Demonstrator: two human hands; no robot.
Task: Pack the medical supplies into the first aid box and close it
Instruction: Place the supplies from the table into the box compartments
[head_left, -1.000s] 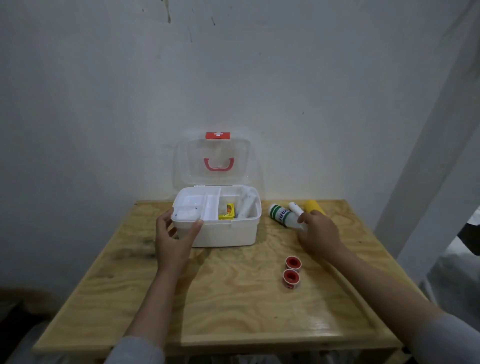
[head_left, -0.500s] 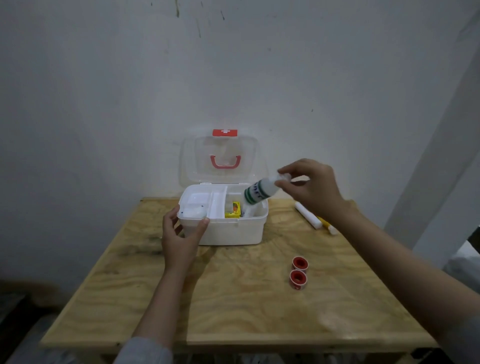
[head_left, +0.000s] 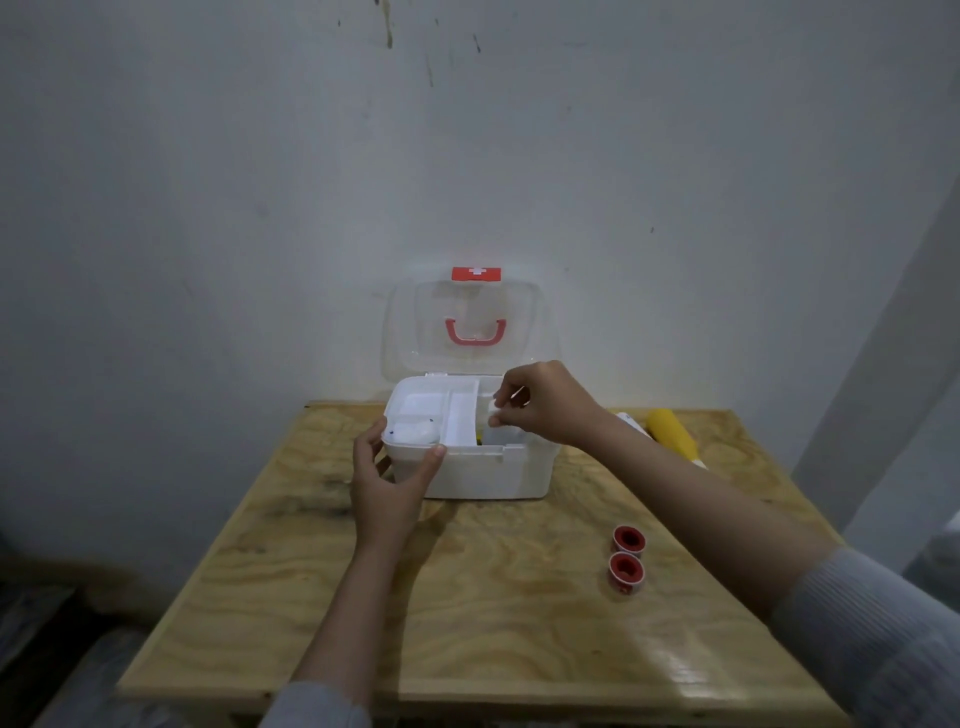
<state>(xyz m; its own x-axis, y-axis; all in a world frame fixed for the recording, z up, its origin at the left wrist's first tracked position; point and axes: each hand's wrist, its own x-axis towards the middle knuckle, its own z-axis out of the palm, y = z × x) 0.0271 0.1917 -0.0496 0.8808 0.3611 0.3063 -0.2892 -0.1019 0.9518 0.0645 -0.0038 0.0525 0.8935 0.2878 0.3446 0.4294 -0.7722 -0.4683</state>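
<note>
The white first aid box (head_left: 498, 475) stands open at the back of the wooden table (head_left: 467, 597), its clear lid (head_left: 470, 325) with a red handle upright against the wall. My left hand (head_left: 387, 486) grips the box's front left corner. My right hand (head_left: 545, 402) is over the box's right compartment, fingers closed on the white end of the bottle (head_left: 493, 418), whose lower part is down inside the box. Two red tape rolls (head_left: 627, 557) lie on the table at the right. A yellow tube (head_left: 672, 434) and a white tube (head_left: 628, 418) lie behind my right forearm.
The box has a white divided tray on its left side. A plain wall rises right behind the table. A pale post stands at the right. The table's front half holds only the tape rolls.
My right hand picked the green-and-white bottle up from the table, carried it left over the box and lowered it into the right compartment. My left hand stayed on the box.
</note>
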